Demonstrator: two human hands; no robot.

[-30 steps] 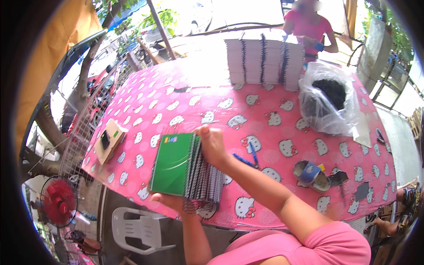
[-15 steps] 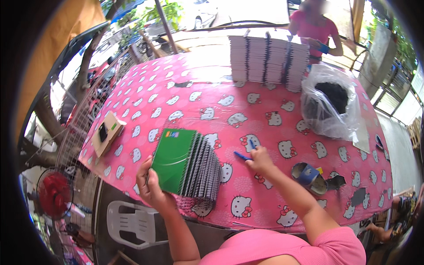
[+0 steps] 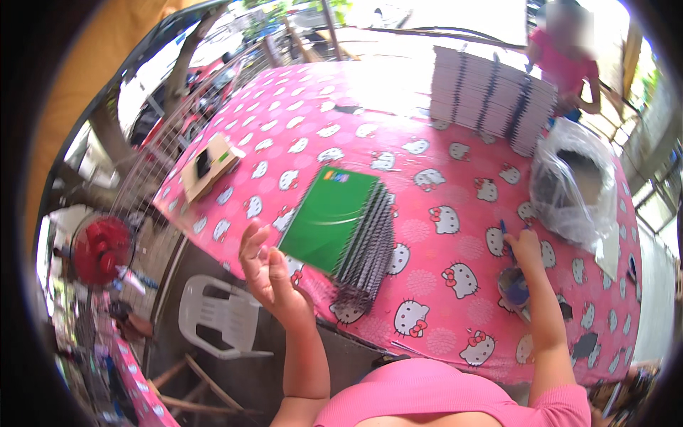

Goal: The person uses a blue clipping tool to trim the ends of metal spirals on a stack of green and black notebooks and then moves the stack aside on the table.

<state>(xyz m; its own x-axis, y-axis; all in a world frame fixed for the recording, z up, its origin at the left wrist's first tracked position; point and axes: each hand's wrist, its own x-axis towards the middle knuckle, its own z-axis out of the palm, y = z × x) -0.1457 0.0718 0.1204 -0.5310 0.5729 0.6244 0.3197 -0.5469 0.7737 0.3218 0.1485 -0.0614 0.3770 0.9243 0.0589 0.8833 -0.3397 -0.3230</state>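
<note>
A stack of spiral-bound notebooks (image 3: pixel 331 217) with a green top cover stands on the pink table, its dark coils facing right. My left hand (image 3: pixel 274 274) is open beside the stack's left front corner, fingers spread and palm up, a little apart from it. My right hand (image 3: pixel 526 250) is closed around a slim blue tool (image 3: pixel 504 228), whose kind I cannot make out. Just in front of that hand is a round blue-and-grey container (image 3: pixel 512 286), partly hidden by the forearm.
A tall stack of coil-bound pages (image 3: pixel 491 96) stands at the far right, with a clear plastic bag (image 3: pixel 575 185) of dark material nearer. A cardboard piece (image 3: pixel 210 165) lies far left. Beyond are a person in pink (image 3: pixel 562 60), a white chair (image 3: pixel 219 313) and a red fan (image 3: pixel 103 249).
My right hand has moved right with the blue tool, from beside the notebooks to the round container. My left hand has come away from the stack and opened. The view has shifted.
</note>
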